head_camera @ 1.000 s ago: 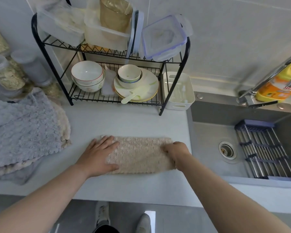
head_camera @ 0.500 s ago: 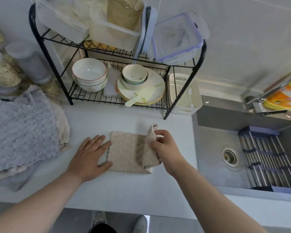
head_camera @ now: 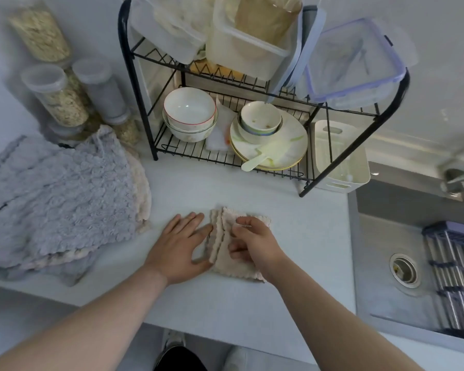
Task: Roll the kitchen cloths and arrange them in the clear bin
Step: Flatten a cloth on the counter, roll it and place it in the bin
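Gripping the folded beige cloth (head_camera: 235, 269) with curled right hand (head_camera: 255, 243). Pressing its left edge with flat, straight-fingered left hand (head_camera: 176, 247).

Left hand (head_camera: 181, 246) flat, right hand (head_camera: 255, 243) curled

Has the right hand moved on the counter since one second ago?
Yes. The right hand moved left, away from the sink and toward the left hand, folding the beige cloth over.
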### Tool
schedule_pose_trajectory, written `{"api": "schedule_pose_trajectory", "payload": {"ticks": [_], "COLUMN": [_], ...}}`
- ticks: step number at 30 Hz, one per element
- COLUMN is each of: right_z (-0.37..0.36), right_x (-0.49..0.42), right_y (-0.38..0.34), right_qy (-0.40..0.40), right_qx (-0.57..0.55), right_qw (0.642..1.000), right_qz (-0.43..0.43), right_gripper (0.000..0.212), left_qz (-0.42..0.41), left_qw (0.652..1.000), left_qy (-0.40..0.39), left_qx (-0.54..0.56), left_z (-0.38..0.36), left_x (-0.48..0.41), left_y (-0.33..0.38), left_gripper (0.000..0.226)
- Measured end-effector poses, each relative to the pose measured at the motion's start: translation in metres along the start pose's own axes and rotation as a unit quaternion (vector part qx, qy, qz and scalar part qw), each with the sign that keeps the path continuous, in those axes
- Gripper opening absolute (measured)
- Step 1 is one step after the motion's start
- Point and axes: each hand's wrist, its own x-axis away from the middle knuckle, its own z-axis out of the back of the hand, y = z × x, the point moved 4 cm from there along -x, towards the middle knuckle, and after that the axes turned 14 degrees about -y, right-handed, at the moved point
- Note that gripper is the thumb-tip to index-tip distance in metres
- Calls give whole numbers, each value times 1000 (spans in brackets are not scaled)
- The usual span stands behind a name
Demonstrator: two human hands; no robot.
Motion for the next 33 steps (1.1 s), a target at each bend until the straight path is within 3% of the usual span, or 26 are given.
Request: {"api": "schedule_pose_trajectory", "payload": {"ticks": [3, 6, 8, 11, 12, 16, 20, 21, 24, 26, 28, 30, 33], "right_z": [17, 46, 56, 61, 57, 46, 35, 35, 33, 32, 34, 36, 39], "right_x": [16, 29, 34, 35, 36, 33, 33, 37, 62, 84, 107, 130, 151], "right_y": [-13, -9, 2, 17, 21, 32, 30, 23, -22, -56, -81, -103, -119], "right_qy": [52, 147, 152, 155, 152, 140, 125, 122, 80, 27, -22, -64, -117], "right_qx": [11, 211, 284, 291, 299, 294, 189, 197, 260, 295, 277, 196, 13], "right_qw": [998, 966, 947, 943, 940, 940, 970, 971, 962, 951, 954, 968, 973], "right_qz": [45, 29, 1, -45, -72, -105, -89, -65, 39, 91, 114, 142, 198], "right_gripper": [13, 17, 18, 11, 8, 36, 26, 25, 12, 8, 17, 19, 27], "left_qz": [-12, 18, -6, -123, -114, -10, -2, 11, 14, -3, -17, -44, -68], "left_qw": [1000, 990, 983, 991, 992, 995, 994, 996, 987, 956, 878, 816, 741], "left_qy": [0, 51, 97, 55, 20, -75, -98, -91, 49, 51, -43, -95, -96], "left_qx": [19, 130, 158, -4, -42, -72, -53, -19, 150, 290, 477, 568, 661], "left_z": [0, 9, 21, 14, 6, -15, -10, -4, 45, 85, 115, 136, 161], "left_x": [0, 3, 3, -7, -9, -5, -2, -1, 5, 10, 19, 34, 52], "left_y": [-2, -5, 4, 35, 36, 22, 30, 32, 48, 65, 80, 92, 111], "left_gripper": [67, 62, 58, 65, 70, 80, 91, 94, 101, 102, 88, 58, 59]}}
